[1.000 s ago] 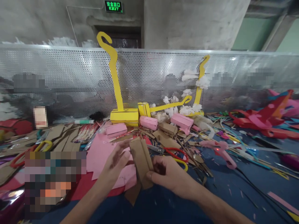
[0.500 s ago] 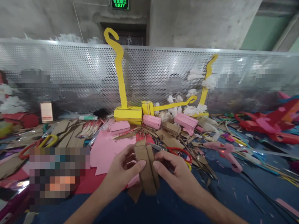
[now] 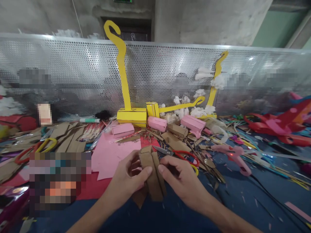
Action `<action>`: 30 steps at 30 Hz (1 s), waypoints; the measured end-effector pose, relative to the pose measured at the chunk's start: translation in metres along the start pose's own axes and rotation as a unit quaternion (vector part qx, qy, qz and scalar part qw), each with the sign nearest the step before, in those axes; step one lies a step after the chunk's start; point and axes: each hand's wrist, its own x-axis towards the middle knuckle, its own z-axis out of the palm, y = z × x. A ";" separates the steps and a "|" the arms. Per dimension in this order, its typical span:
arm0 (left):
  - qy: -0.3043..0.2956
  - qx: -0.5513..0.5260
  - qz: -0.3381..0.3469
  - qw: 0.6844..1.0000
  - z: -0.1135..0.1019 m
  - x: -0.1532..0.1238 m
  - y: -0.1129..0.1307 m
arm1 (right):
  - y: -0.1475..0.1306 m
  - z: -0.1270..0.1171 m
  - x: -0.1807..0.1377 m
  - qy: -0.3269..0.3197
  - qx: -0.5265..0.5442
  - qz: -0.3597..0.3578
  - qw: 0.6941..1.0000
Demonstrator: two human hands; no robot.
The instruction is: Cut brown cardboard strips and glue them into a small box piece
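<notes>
Both my hands hold a folded brown cardboard piece upright over the blue table. My left hand grips its left side, thumb pressed on the front face. My right hand pinches the right edge with thumb and fingers. A loose flap of the cardboard hangs below my left hand. Red and yellow scissors lie just behind my right hand. A pink paper sheet lies behind my left hand.
Yellow hook-shaped cardboard models stand against a perforated metal screen. Pink boxes, brown cardboard boxes, strips and scraps cover the table. A pink glue gun lies to the right, another pair of scissors to the left.
My left hand came in from open beside the cardboard piece to gripping it. Both hands now press it between them, and the view has shifted slightly downward.
</notes>
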 end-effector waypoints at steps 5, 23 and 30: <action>-0.006 -0.006 0.002 1.000 -0.001 -0.001 0.001 | -0.001 0.001 0.000 0.001 -0.020 -0.004 1.000; 0.037 -0.013 0.076 0.996 -0.005 -0.003 0.008 | 0.000 -0.001 0.001 0.071 -0.077 -0.108 0.989; 0.027 0.039 0.128 0.991 -0.006 -0.006 0.008 | -0.003 0.001 -0.002 0.049 -0.039 -0.092 0.994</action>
